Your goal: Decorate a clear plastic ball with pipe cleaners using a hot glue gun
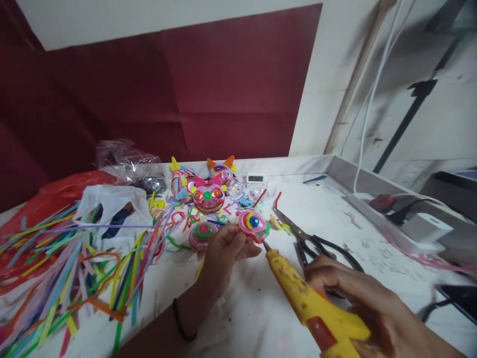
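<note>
My left hand (222, 253) pinches a small round craft piece (253, 223) wound in pink, yellow and blue pipe cleaner, held just above the white table (335, 219). My right hand (357, 298) grips a yellow hot glue gun (301, 293). Its nozzle tip touches the lower edge of the craft piece. A similar pink and green round piece (202, 232) lies just left of my left hand.
Several finished pipe-cleaner animal faces (208, 195) sit behind. Loose coloured pipe cleaners (70, 268) and plastic bags (112, 204) cover the left. Black scissors (316, 243) lie by my right hand. A power strip (395, 216) with plugs runs along the right edge.
</note>
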`<state>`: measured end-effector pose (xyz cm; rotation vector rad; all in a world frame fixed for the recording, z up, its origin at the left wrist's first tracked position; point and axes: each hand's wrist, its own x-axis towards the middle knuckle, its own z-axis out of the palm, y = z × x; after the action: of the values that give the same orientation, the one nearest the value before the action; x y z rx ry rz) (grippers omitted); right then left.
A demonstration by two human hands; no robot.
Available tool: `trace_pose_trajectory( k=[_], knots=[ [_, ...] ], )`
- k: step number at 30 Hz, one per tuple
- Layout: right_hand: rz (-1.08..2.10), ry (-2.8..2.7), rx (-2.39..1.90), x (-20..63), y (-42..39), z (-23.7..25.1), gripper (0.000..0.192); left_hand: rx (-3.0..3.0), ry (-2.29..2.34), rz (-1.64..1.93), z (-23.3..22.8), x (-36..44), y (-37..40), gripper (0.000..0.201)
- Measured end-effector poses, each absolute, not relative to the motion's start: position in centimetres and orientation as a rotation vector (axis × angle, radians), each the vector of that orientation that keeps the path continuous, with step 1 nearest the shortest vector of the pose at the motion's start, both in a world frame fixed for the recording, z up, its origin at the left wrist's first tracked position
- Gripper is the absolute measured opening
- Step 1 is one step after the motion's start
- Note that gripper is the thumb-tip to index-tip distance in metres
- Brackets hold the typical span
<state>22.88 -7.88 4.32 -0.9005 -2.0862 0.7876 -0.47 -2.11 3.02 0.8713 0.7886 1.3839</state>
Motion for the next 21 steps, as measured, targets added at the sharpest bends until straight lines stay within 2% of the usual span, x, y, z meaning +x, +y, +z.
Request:
trace_pose_trajectory(
  k=[15, 21],
  knots=[
    [1.02, -2.03, -0.916, 23.56, -7.94, 3.5, 0.041, 0.942, 0.772, 1.329, 2.48, -0.28, -2.25, 0.024],
    [0.942, -2.048, -0.92, 23.12, -7.83, 4.41, 0.037, 0.966, 0.797, 1.316, 2.39, -0.33, -2.24, 0.024]
  ],
)
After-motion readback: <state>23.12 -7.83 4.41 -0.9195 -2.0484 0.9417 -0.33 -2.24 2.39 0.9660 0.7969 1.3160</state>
